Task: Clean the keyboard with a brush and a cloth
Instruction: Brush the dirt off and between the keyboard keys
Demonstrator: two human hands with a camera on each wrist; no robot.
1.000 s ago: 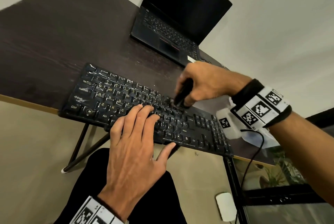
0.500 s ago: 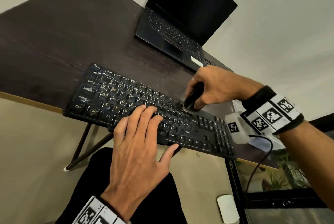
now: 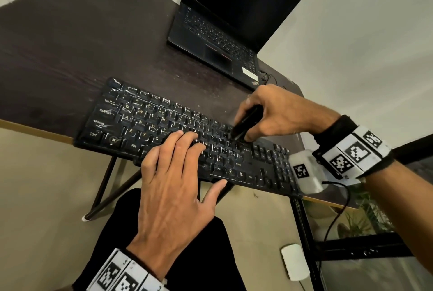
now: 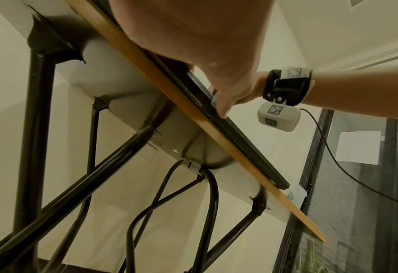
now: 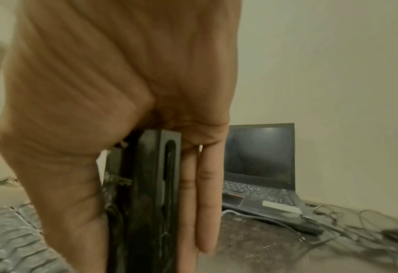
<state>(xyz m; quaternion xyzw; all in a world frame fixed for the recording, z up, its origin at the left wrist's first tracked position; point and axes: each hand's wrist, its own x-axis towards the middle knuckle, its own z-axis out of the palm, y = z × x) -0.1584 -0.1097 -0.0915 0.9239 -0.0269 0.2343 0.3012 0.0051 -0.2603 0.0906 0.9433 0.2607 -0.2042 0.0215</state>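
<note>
A black keyboard lies along the front edge of a dark table. My left hand rests flat on its middle keys, fingers straight, with the thumb against the keyboard's front edge. My right hand grips a black brush whose lower end touches the keys right of centre. In the right wrist view the brush handle runs down between thumb and fingers, and its bristles are hidden. I see no cloth that I can name for sure.
An open black laptop with a dark screen stands at the back of the table, with thin cables beside it. Something pale lies under my right wrist, mostly hidden. Black table legs stand below, and a white object lies on the floor.
My right hand has carried the brush a little to the right along the keys. My left hand has stayed on the keyboard.
</note>
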